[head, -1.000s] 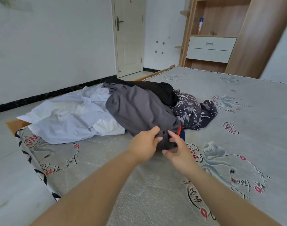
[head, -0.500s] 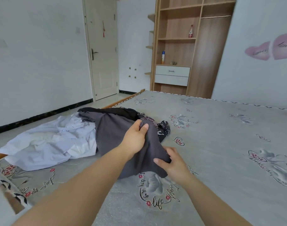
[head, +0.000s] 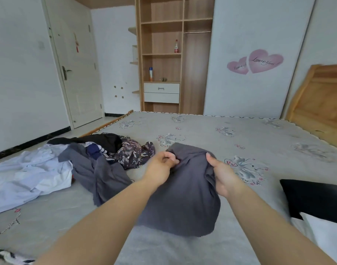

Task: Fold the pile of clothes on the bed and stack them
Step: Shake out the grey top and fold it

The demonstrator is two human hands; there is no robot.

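Grey garment [head: 184, 192] was up off the bed [head: 211, 131], our left hand [head: 160, 167] and right hand [head: 224, 175] pinching its top edge; nothing folded yet, the pile [head: 72, 161] waited near the left edge.

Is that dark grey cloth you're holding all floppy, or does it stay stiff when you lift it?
Probably floppy: the dark grey cloth garment sags and bunches below the left hand and right hand, each with a pinching grip on its top edge. It likely feels light, since fingertips alone hold it up. Its tail drapes limply on the grey patterned mattress.
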